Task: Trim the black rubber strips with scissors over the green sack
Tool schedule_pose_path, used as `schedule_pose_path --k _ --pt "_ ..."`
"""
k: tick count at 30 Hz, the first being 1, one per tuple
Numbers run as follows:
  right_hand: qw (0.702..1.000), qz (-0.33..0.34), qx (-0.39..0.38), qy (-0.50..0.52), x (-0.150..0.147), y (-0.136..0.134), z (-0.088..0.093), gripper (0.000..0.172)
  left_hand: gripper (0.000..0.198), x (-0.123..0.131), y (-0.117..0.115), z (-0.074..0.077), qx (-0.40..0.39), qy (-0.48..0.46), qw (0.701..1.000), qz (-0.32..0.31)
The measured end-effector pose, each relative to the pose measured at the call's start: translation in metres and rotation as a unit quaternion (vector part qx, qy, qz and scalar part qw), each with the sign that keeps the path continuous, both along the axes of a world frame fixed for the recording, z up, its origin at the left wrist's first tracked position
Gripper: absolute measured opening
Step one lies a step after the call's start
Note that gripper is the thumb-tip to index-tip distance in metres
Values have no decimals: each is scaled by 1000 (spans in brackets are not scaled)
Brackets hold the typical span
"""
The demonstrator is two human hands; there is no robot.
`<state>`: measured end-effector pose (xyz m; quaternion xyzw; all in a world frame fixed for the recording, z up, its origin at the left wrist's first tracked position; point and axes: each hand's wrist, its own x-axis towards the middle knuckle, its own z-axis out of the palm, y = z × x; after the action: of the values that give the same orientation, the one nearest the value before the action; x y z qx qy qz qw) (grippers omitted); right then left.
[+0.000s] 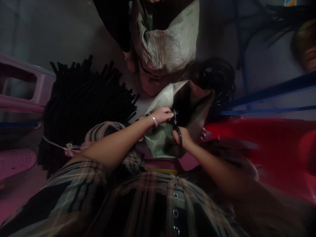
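Note:
Black-handled scissors (180,136) are in my right hand (182,137), with its fingers wrapped round the handles and the blades pointing away from me. My left hand (163,115), a silver bracelet on its wrist, is closed in a pinch at a small dark piece close to the blades; what exactly it holds is too dark to make out. Both hands are over an open greenish-grey sack (160,141), whose inside is dark. To the left lies a large bundle of black strips (86,95), tied with a light string (53,142) near its lower end.
Beyond the open sack stands a larger wrinkled sack (170,46), beside a person's dark-clothed leg (116,23). A black coil (217,79) lies right of it. Pink plastic furniture (44,89) is at left; a red plastic surface (276,151) and blue bars (271,90) are at right.

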<state>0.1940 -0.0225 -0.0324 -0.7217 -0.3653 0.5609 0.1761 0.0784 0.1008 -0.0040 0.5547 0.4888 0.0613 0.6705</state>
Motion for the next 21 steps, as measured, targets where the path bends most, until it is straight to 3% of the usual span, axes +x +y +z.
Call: schedule_pose_path --k 5,9,13,21 --pt "999 29 9 -24 0 0 -1 11 11 -1 -2 -3 33 16 999 -12" --pt "993 73 64 -65 3 0 0 8 14 -1 -8 -6 113 40 990 -76" --pt "991 75 81 -71 7 -2 -5 11 17 -1 -10 -6 162 59 979 -109" --pt "1000 13 10 1 3 -4 -17 7 16 -2 -5 -10 120 71 987 -85"
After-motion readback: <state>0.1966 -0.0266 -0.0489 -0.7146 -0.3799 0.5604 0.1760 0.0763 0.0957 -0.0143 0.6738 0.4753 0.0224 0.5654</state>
